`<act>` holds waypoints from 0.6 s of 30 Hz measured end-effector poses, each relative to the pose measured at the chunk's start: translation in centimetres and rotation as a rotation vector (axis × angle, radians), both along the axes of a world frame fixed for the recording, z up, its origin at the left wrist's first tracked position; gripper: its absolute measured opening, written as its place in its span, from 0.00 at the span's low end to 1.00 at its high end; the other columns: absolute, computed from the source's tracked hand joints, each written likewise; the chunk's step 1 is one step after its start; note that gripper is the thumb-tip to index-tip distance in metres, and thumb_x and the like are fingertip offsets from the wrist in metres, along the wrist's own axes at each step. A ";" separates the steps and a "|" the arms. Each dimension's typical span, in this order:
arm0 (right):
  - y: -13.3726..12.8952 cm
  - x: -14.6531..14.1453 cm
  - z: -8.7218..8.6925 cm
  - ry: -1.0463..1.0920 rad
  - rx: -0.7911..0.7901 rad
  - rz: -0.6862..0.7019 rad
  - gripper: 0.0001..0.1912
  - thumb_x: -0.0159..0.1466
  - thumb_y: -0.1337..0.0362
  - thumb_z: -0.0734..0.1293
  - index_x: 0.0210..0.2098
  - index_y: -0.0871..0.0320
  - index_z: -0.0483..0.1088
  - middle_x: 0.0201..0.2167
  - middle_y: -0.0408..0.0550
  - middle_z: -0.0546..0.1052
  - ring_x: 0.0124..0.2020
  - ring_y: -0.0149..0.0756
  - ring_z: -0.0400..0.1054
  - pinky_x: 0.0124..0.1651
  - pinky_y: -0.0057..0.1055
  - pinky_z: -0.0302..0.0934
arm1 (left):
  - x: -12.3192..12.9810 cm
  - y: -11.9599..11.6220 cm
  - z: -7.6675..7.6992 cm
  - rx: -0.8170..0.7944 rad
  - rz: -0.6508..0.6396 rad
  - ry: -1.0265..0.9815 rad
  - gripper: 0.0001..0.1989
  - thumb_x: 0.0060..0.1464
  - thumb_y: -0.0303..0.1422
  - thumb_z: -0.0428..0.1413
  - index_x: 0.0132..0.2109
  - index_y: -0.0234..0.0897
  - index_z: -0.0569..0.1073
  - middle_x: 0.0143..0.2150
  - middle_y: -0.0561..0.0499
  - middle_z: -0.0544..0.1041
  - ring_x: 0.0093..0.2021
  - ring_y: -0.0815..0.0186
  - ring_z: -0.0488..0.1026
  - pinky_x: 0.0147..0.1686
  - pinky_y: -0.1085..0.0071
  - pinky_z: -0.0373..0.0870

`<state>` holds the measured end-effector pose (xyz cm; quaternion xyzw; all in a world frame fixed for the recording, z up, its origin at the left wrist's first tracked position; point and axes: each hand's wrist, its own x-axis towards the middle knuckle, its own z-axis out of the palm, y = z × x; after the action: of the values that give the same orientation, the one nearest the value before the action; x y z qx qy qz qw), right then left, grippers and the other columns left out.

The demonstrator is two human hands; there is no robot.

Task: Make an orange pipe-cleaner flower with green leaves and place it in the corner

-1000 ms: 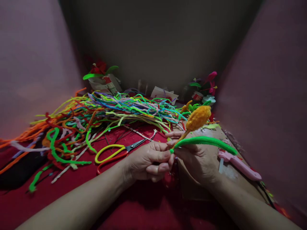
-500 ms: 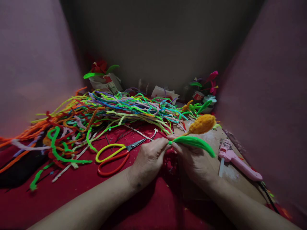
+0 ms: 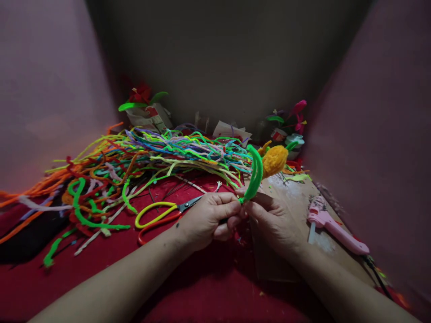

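Your left hand [image 3: 210, 219] is curled shut, thumb and fingertips pinching the base of the green pipe-cleaner leaf [image 3: 254, 172] where it meets the stem. Your right hand [image 3: 274, 220] is closed on the same spot from the other side, knuckles touching the left. The leaf stands nearly upright from the pinch, curving toward you at its tip, and the orange flower bud [image 3: 275, 160] sits just beside it on the right, raised above the table.

Just left of your left hand lie the scissors [image 3: 161, 214] with yellow and red handles, blades pointing toward the tangled pipe-cleaner pile [image 3: 144, 161] that spreads across the far and left side. To your right a pink glue gun [image 3: 335, 229] rests on the cardboard sheet [image 3: 299, 197], near the wrist. Finished flowers in pots [image 3: 289, 130] stand at the back right.

The red cloth [image 3: 202, 287] nearest you lies open between your forearms.
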<state>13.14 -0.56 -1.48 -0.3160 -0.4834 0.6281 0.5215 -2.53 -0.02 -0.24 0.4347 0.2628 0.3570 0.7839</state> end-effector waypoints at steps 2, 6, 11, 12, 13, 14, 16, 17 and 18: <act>0.1 0.1 -0.1 0.008 -0.004 0.007 0.07 0.55 0.62 0.71 0.35 0.51 0.76 0.29 0.41 0.76 0.31 0.32 0.67 0.41 0.34 0.62 | 0.0 0.0 0.1 -0.024 -0.033 -0.036 0.12 0.54 0.35 0.54 0.27 0.32 0.67 0.18 0.59 0.62 0.11 0.82 0.47 0.12 0.81 0.43; 0.4 0.4 -0.2 -0.079 0.073 -0.026 0.05 0.56 0.63 0.69 0.34 0.51 0.77 0.37 0.43 0.75 0.42 0.36 0.66 0.50 0.37 0.58 | -0.1 0.0 0.0 -0.079 -0.090 -0.090 0.12 0.56 0.35 0.53 0.28 0.32 0.68 0.18 0.59 0.61 0.11 0.82 0.46 0.11 0.81 0.43; 0.4 0.2 -0.2 -0.035 0.036 0.045 0.08 0.56 0.64 0.69 0.36 0.51 0.77 0.44 0.45 0.74 0.48 0.40 0.64 0.55 0.39 0.54 | -0.2 0.1 -0.3 -0.168 -0.173 -0.097 0.10 0.56 0.36 0.52 0.30 0.33 0.69 0.17 0.61 0.60 0.11 0.82 0.43 0.11 0.81 0.47; 0.4 0.1 -0.2 -0.011 0.019 0.042 0.07 0.56 0.65 0.69 0.34 0.52 0.78 0.42 0.45 0.75 0.46 0.39 0.66 0.54 0.38 0.55 | -0.2 0.2 -0.2 -0.153 -0.180 -0.067 0.11 0.55 0.36 0.53 0.30 0.33 0.69 0.18 0.61 0.60 0.11 0.82 0.43 0.11 0.81 0.47; 0.4 0.0 -0.2 0.011 0.001 0.029 0.06 0.55 0.65 0.70 0.33 0.52 0.78 0.40 0.45 0.76 0.44 0.38 0.67 0.51 0.37 0.57 | -0.1 0.2 -0.1 -0.113 -0.169 -0.016 0.11 0.55 0.37 0.52 0.31 0.33 0.69 0.18 0.60 0.61 0.11 0.81 0.44 0.12 0.80 0.46; 0.4 0.0 -0.3 0.030 -0.017 0.013 0.06 0.55 0.65 0.70 0.32 0.52 0.78 0.37 0.45 0.76 0.41 0.38 0.68 0.48 0.36 0.59 | 0.0 0.2 0.0 -0.041 -0.130 0.063 0.11 0.56 0.38 0.51 0.32 0.33 0.69 0.19 0.59 0.62 0.11 0.81 0.46 0.12 0.80 0.46; 0.5 -0.1 -0.4 0.049 -0.045 -0.032 0.04 0.55 0.64 0.70 0.31 0.53 0.77 0.31 0.44 0.76 0.34 0.36 0.68 0.41 0.33 0.61 | 0.2 0.0 0.2 0.218 0.033 0.288 0.11 0.56 0.37 0.51 0.33 0.34 0.70 0.21 0.56 0.65 0.14 0.78 0.54 0.15 0.79 0.50; 0.5 -0.1 -0.5 0.045 -0.051 -0.059 0.03 0.55 0.64 0.70 0.29 0.54 0.77 0.29 0.44 0.76 0.32 0.35 0.67 0.38 0.32 0.61 | 0.3 -0.1 0.2 0.389 0.140 0.413 0.10 0.55 0.36 0.51 0.34 0.34 0.71 0.23 0.55 0.67 0.17 0.75 0.59 0.18 0.78 0.54; 0.6 0.0 -0.6 0.038 -0.052 -0.087 0.02 0.55 0.65 0.70 0.28 0.55 0.77 0.28 0.44 0.75 0.32 0.34 0.66 0.37 0.31 0.60 | 0.4 -0.3 0.1 0.559 0.244 0.528 0.08 0.55 0.35 0.52 0.35 0.35 0.72 0.25 0.53 0.68 0.21 0.73 0.63 0.23 0.77 0.57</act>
<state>13.09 0.01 -2.12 -0.3382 -0.4425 0.6231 0.5491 -2.14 -0.29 -0.12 0.6737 0.3976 0.3810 0.4928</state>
